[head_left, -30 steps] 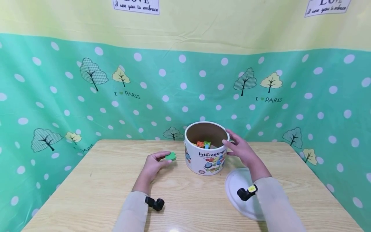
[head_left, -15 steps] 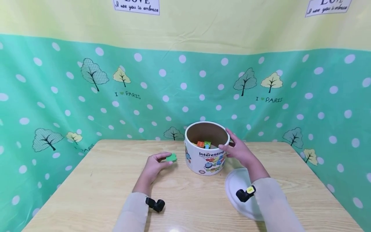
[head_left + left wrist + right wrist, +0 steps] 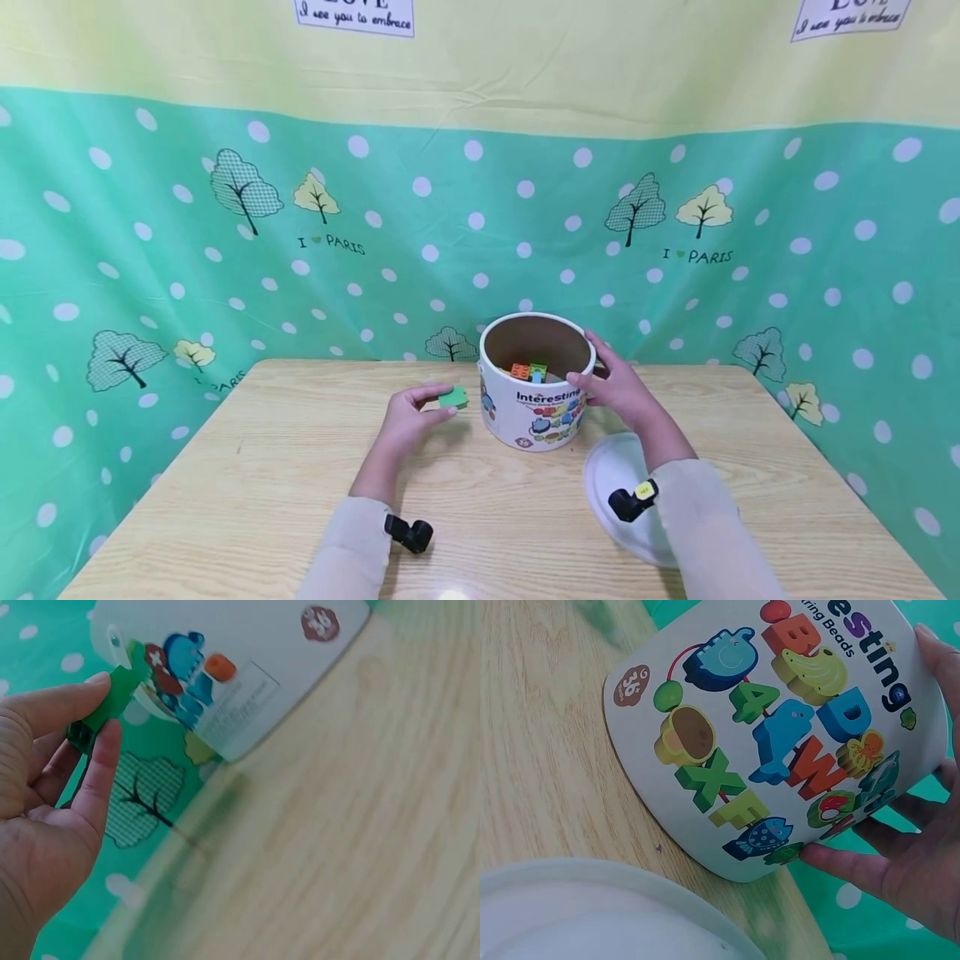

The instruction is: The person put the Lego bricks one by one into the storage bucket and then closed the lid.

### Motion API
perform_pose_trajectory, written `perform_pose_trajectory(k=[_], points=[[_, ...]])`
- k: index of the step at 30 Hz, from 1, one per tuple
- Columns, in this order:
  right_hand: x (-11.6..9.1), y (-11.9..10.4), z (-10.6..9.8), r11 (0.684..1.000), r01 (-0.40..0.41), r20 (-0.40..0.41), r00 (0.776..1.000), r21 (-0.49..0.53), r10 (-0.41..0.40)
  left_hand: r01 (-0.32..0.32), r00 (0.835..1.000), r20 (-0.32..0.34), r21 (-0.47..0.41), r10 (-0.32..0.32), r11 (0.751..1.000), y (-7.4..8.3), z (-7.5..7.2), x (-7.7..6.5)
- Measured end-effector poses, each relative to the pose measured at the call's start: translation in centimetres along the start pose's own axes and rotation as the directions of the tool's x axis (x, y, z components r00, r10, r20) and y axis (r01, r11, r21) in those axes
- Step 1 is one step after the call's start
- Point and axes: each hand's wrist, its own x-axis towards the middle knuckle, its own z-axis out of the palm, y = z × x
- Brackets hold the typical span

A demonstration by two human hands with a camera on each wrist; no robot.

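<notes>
In the head view my left hand (image 3: 407,421) pinches a small green building block (image 3: 453,397) between thumb and fingers, just left of a white printed bucket (image 3: 529,433). The left wrist view shows the block (image 3: 111,699) held beside the bucket's wall, its hollow dark end facing the palm. My right hand (image 3: 618,390) grips the bucket's right side near the rim, thumb in front and other fingers farther round. In the right wrist view fingers (image 3: 847,868) lie against the printed wall. Inside the bucket sit an orange block (image 3: 520,371) and a green block (image 3: 537,372).
A round white lid (image 3: 622,500) lies on the wooden table (image 3: 247,483), partly under my right forearm. Behind the table hangs a green and yellow curtain (image 3: 360,200) with dots and trees. Each sleeve carries a small black camera (image 3: 409,533).
My left hand has moved slightly right and up with the green block, closer to the bucket. My right thumb has shifted a little down and left at the bucket's rim.
</notes>
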Motion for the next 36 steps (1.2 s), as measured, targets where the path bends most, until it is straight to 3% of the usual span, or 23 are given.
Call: perform_pose_trajectory(k=[13,24,36], points=[[-0.3,-0.1,0.3,1.0,-0.008,0.015,1.0,0.009,0.008,-0.064,0.998,0.013,-0.12,0.066,0.991,3.3,0.8,-0.7],[-0.3,-0.2,0.2,1.0,0.009,0.011,1.0,0.001,-0.009,-0.09,0.995,0.021,-0.112,0.093,0.99,5.5,1.4,-0.1],[-0.7,-0.4,0.3,1.0,-0.003,0.008,1.0,0.018,0.003,-0.123,0.986,0.111,-0.052,0.128,0.991,7.9,2.6,1.4]])
